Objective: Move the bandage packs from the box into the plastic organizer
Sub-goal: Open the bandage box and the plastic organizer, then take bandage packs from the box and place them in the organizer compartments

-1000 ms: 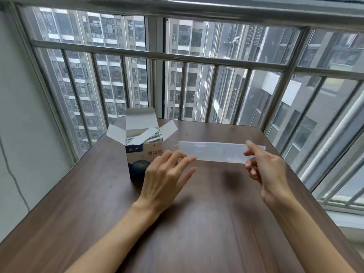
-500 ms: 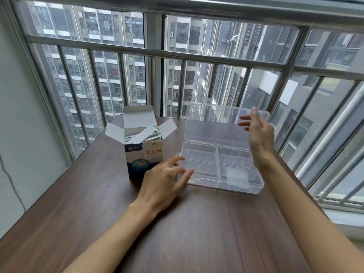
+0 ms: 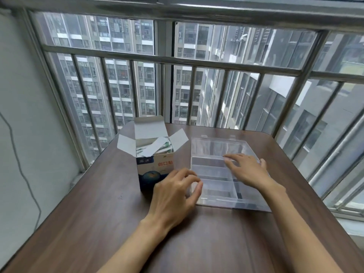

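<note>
L hand [image 3: 173,196] lies w/ curled fingers touching organizer's [image 3: 214,191] 9 o'clock edge; R hand [image 3: 247,170] spread flat over its compartments. Organizer open on table [image 3: 98,213], box [image 3: 155,164] w/ packs [image 3: 155,147] at its 9 o'clock, flaps open.

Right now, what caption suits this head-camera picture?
Both hands, left and right, rest on the open organizer beside the bandage box.

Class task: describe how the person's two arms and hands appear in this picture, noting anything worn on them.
Both forearms are bare, with no sleeves in view. The left hand and the right hand wear no gloves, and no rings, watch or bracelet show on the fingers or wrists. The nails look short and unpainted.
</note>
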A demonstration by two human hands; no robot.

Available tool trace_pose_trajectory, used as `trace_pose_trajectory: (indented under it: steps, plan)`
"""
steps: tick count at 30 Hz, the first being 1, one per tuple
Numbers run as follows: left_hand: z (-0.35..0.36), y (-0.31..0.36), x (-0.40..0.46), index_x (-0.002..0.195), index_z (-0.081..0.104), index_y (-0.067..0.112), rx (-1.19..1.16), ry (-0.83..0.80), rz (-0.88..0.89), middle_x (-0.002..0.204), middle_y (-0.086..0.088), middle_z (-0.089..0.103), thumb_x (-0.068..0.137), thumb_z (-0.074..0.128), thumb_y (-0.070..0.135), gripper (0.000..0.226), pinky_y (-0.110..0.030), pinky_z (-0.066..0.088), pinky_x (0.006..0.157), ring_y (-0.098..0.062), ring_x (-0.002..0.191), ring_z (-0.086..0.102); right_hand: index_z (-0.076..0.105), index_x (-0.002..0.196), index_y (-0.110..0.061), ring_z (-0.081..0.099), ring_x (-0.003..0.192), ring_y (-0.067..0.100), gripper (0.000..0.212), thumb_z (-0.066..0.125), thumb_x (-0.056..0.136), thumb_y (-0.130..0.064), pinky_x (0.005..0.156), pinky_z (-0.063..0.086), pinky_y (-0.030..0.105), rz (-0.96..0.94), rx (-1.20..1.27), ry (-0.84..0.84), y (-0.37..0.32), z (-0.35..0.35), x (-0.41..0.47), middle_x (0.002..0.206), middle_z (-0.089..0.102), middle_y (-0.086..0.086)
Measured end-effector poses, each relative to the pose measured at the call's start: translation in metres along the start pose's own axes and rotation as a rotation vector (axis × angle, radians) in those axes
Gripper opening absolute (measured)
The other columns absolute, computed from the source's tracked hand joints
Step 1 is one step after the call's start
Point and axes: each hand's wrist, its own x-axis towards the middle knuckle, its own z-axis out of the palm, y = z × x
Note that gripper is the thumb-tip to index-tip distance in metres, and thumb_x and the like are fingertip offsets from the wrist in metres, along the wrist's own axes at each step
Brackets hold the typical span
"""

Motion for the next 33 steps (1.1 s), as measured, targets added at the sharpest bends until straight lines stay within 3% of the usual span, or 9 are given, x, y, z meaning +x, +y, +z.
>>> trace_pose_trajectory:
  steps: [4, 6, 9, 11, 13, 17, 23, 26, 33]
  plan:
    - [-0.025, 0.004, 0.014, 0.092, 0.073, 0.022, 0.071, 0.280, 0.144, 0.100, 0.009, 0.069, 0.085, 0.069, 0.030, 0.011, -0.028, 0.054, 0.068, -0.011, 0.092, 0.063, 0.047, 0.131, -0.045, 0.035, 0.135, 0.019, 0.040, 0.029, 0.096, -0.055, 0.111, 0.009, 0.056, 0.013, -0.005, -0.060, 0.001, -0.005, 0.000, 0.145, 0.042, -0.012]
    - [-0.049, -0.002, 0.020, 0.103, 0.068, 0.020, 0.081, 0.475, 0.091, 0.106, 0.002, 0.067, 0.082, 0.074, 0.032, 0.025, -0.029, 0.050, 0.082, -0.016, 0.099, 0.060, 0.048, 0.132, -0.041, 0.034, 0.136, 0.019, 0.039, 0.033, 0.097, -0.051, 0.112, 0.009, 0.057, 0.003, 0.012, -0.022, -0.002, -0.007, -0.003, 0.145, 0.043, -0.010]
    - [-0.074, -0.029, 0.016, 0.126, 0.050, 0.012, 0.014, 0.574, -0.158, 0.125, -0.008, 0.051, 0.070, 0.081, 0.043, 0.072, -0.030, 0.039, 0.097, -0.022, 0.114, 0.048, 0.055, 0.129, -0.028, 0.041, 0.129, 0.020, 0.036, 0.046, 0.095, -0.037, 0.110, 0.026, 0.050, -0.191, 0.128, 0.350, -0.023, -0.021, -0.011, 0.135, 0.054, -0.001]
    - [-0.079, -0.045, 0.011, 0.137, 0.035, 0.016, -0.192, 0.487, -0.404, 0.131, 0.000, 0.038, 0.060, 0.085, 0.052, 0.099, -0.029, 0.042, 0.094, -0.015, 0.117, 0.043, 0.061, 0.121, -0.021, 0.051, 0.118, 0.015, 0.028, 0.052, 0.095, -0.026, 0.101, 0.037, 0.033, -0.377, 0.333, 0.512, -0.052, -0.038, -0.020, 0.124, 0.061, -0.001]
    - [-0.079, -0.059, 0.011, 0.140, 0.029, 0.025, -0.375, 0.262, -0.608, 0.134, 0.007, 0.037, 0.051, 0.087, 0.054, 0.110, -0.027, 0.043, 0.093, -0.009, 0.117, 0.043, 0.066, 0.114, -0.018, 0.057, 0.106, 0.008, 0.023, 0.056, 0.093, -0.016, 0.095, 0.044, 0.025, -0.574, 0.450, 0.445, -0.087, -0.052, -0.028, 0.114, 0.066, -0.003]
    - [-0.071, -0.080, 0.021, 0.114, 0.058, 0.030, -0.656, -0.099, -0.650, 0.113, 0.013, 0.065, 0.044, 0.093, 0.025, 0.079, -0.022, 0.048, 0.094, -0.004, 0.108, 0.059, 0.067, 0.112, -0.016, 0.060, 0.106, 0.009, 0.027, 0.054, 0.092, -0.003, 0.094, 0.049, 0.026, -0.792, 0.393, 0.065, -0.139, -0.064, -0.023, 0.117, 0.066, -0.002]
    - [-0.060, -0.083, 0.028, 0.106, 0.061, 0.019, -0.794, -0.012, -0.591, 0.105, 0.003, 0.069, 0.051, 0.090, 0.000, 0.065, -0.014, 0.053, 0.071, -0.005, 0.095, 0.066, 0.063, 0.121, -0.018, 0.047, 0.118, 0.013, 0.038, 0.053, 0.088, -0.001, 0.102, 0.044, 0.038, -0.695, 0.055, -0.371, -0.161, -0.060, 0.011, 0.135, 0.048, -0.001]
    - [-0.057, -0.086, 0.024, 0.111, 0.062, 0.010, -0.796, -0.002, -0.569, 0.105, 0.001, 0.069, 0.054, 0.088, -0.004, 0.064, -0.014, 0.053, 0.068, 0.002, 0.094, 0.065, 0.064, 0.118, -0.021, 0.046, 0.109, 0.013, 0.031, 0.063, 0.087, -0.015, 0.096, 0.044, 0.031, -0.716, -0.078, -0.308, -0.165, -0.061, 0.017, 0.122, 0.048, -0.002]
    - [-0.050, -0.086, 0.017, 0.106, 0.060, 0.030, -0.784, 0.036, -0.588, 0.098, 0.022, 0.071, 0.058, 0.087, 0.000, 0.063, -0.014, 0.052, 0.077, -0.002, 0.101, 0.064, 0.067, 0.078, -0.005, 0.056, 0.080, 0.027, 0.033, 0.052, 0.092, -0.031, 0.068, 0.050, 0.039, -0.676, -0.174, -0.149, -0.176, -0.041, 0.024, 0.085, 0.059, 0.009]
